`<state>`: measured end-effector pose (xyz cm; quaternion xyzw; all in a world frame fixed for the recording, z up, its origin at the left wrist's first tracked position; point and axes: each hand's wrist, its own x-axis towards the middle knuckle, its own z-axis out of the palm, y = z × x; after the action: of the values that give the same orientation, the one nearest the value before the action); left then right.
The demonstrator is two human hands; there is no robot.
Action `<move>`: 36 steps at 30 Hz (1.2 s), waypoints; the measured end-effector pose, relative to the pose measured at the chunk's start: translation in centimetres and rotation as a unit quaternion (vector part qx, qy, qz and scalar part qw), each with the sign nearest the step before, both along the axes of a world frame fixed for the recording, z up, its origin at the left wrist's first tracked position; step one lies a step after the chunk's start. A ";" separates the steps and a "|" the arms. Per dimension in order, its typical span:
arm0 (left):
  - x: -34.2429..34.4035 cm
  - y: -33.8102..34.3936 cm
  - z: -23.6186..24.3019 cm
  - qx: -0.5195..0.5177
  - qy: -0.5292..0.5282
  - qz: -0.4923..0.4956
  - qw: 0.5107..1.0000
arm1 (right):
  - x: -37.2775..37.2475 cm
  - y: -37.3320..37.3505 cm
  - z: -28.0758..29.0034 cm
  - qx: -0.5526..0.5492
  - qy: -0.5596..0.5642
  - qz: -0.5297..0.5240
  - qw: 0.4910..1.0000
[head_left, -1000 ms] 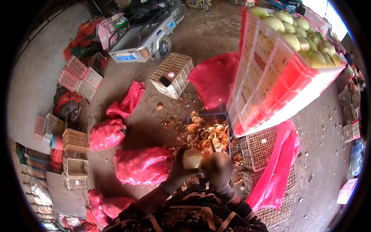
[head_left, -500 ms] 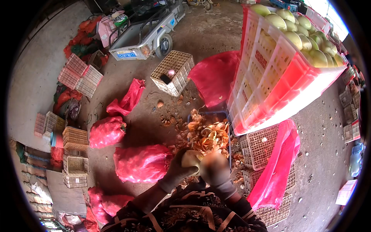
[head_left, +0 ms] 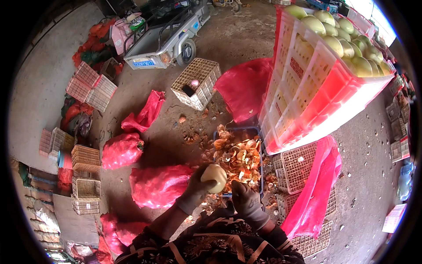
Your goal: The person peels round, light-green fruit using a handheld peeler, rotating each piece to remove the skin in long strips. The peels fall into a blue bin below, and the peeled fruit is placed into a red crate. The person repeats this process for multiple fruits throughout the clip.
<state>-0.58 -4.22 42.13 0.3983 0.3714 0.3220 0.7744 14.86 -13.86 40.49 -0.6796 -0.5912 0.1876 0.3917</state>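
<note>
A pale peeled onion (head_left: 214,177) rests in my gloved left hand (head_left: 196,188), the fingers wrapped round its left side. To the right of it, and apart from it, my gloved right hand (head_left: 249,205) is closed. Whatever its fingers may hold is too small and hidden to make out. Just beyond both hands stands a blue-rimmed crate (head_left: 262,169), heaped with dry orange-brown onion skins (head_left: 239,154).
A tall red-and-white crate stack (head_left: 303,83) filled with peeled onions (head_left: 347,46) rises at right. Full red mesh sacks (head_left: 160,185) lie at left. Beige crates (head_left: 299,165) with a red net bag (head_left: 314,193) sit at right; another crate (head_left: 198,83) and a cart (head_left: 165,44) stand farther off.
My hands have come apart: the left has turned with the onion, now showing more of its pale side. My right hand, blurred before, has moved away from the onion and sits lower.
</note>
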 end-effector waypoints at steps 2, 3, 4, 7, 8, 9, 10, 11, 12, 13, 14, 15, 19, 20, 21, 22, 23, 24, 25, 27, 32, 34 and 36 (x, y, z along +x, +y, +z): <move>-0.4 0.3 -0.8 -0.136 -0.157 -0.025 0.978 | 0.5 0.1 -1.4 0.081 0.085 0.016 0.993; -0.4 0.2 -1.1 -0.161 -0.185 -0.017 0.969 | 0.6 -0.1 -1.6 0.079 0.136 0.011 0.987; -0.3 0.0 -1.4 -0.186 -0.213 -0.009 0.959 | 0.6 -0.1 -1.7 0.079 0.187 0.007 0.979; -0.2 -0.1 -1.5 -0.248 -0.292 -0.001 0.924 | 0.6 -0.6 -1.6 0.013 0.304 -0.018 0.952; -0.1 -0.1 -1.4 -0.266 -0.318 0.000 0.910 | 0.6 -0.7 -1.7 0.001 0.333 -0.023 0.943; 0.2 0.0 -1.1 -0.249 -0.327 -0.003 0.912 | 0.5 -0.7 -1.2 0.007 0.368 -0.023 0.930; 0.6 0.0 -0.7 -0.231 -0.337 -0.006 0.913 | 0.3 -0.5 -1.2 0.018 0.376 -0.022 0.926; 0.8 0.0 -0.4 -0.213 -0.347 -0.008 0.913 | 0.2 -0.4 -1.2 0.029 0.384 -0.021 0.923; 0.8 0.1 -0.6 -0.188 -0.339 -0.011 0.922 | 0.0 0.0 -1.3 0.045 0.366 -0.017 0.929; 0.8 0.1 -0.8 -0.162 -0.331 -0.015 0.929 | -0.1 0.1 -1.1 0.021 0.400 -0.022 0.916; 0.7 0.0 -0.9 -0.133 -0.324 -0.025 0.936 | -0.2 0.4 -0.7 -0.002 0.434 -0.028 0.901; 0.6 -0.1 -1.1 -0.103 -0.316 -0.032 0.943 | -0.2 1.1 1.6 -0.066 0.514 -0.041 0.854; 1.1 0.0 1.9 -0.046 -0.241 -0.070 0.967 | -0.6 1.9 1.3 -0.028 0.539 -0.028 0.842; 1.6 0.2 2.9 0.005 -0.239 -0.060 0.969 | -0.5 2.2 2.1 -0.009 0.558 -0.031 0.829; 2.1 0.5 3.7 0.055 -0.239 -0.049 0.968 | -0.2 2.3 3.1 0.006 0.571 -0.037 0.820; 2.1 0.4 3.7 0.050 -0.210 -0.021 0.976 | 0.0 2.4 4.3 0.017 0.581 -0.044 0.813; 1.9 0.2 3.7 0.044 -0.180 0.007 0.983 | 0.2 2.6 5.0 0.028 0.585 -0.053 0.809; 1.8 0.1 3.7 0.037 -0.151 0.035 0.987 | 0.2 2.6 4.7 0.029 0.564 -0.067 0.822; 1.9 0.0 3.7 0.024 -0.150 0.034 0.988 | 0.3 2.7 4.4 0.029 0.543 -0.082 0.835; 2.3 -0.2 3.4 -0.002 -0.148 0.034 0.988 | 0.2 2.6 3.6 0.022 0.548 -0.100 0.830; 1.2 -0.1 1.0 -0.148 -0.307 0.013 0.940 | 1.6 2.1 2.6 -0.019 0.599 -0.176 0.781; 0.9 0.4 1.2 -0.205 -0.390 -0.021 0.897 | 2.3 2.7 3.1 -0.007 0.624 -0.207 0.753; 1.1 0.9 0.2 -0.274 -0.497 -0.071 0.820 | 2.8 2.6 2.2 -0.030 0.507 -0.170 0.844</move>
<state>0.54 -3.33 42.29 -0.0196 -0.0208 0.3052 0.9519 17.70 -11.23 42.68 -0.5909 -0.1794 0.4544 0.6420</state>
